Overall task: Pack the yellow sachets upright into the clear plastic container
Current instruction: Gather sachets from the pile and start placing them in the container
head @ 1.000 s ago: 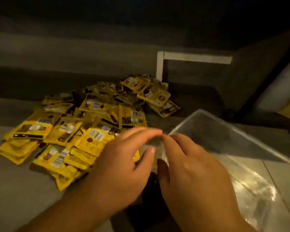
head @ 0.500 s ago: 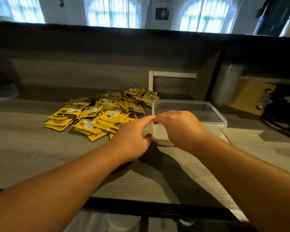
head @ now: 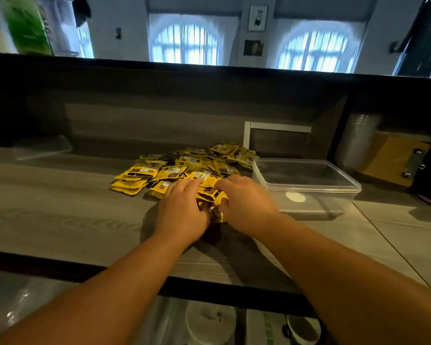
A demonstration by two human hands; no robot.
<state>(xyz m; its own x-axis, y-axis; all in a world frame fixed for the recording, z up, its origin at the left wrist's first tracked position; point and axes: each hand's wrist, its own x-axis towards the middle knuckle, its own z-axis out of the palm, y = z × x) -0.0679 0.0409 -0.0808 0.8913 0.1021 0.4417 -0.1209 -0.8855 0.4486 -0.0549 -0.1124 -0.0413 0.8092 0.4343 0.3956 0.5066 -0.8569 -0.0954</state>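
Head view: grey wood-grain counter [head: 60, 215], seen from above and in front. A loose heap of flat yellow sachets with dark printed labels [head: 159, 171] lying mid-counter, toward the back edge, most flat and overlapping, none upright. Just right of the heap, a clear rectangular plastic container [head: 343, 181], lidless, near the counter's right part; nothing yellow inside, only a pale round spot showing through its floor. Sachets at the heap's right rear edge touching or nearly touching the container's left wall — hard to tell which.

Both bare forearms reaching in from the near edge. Left hand [head: 182, 207] palm down at the heap's near side, fingers curled over several sachets. Right hand [head: 244, 202] just beside it, fingers bent inward, pressing on the same small bunch. Between the two hands, a gathered clump of yellow sachets [head: 210, 194], crumpled and tilted, pinched from both sides; how many, cannot tell. Right hand close to the container's near left corner but apart from it.

At the back left of the counter, a flat clear plastic lid [head: 42, 146]. Behind the heap, a white angled frame [head: 248, 135] against the dark back panel. Further right, a brown clipboard [head: 393, 159] — leaning, beyond the container.
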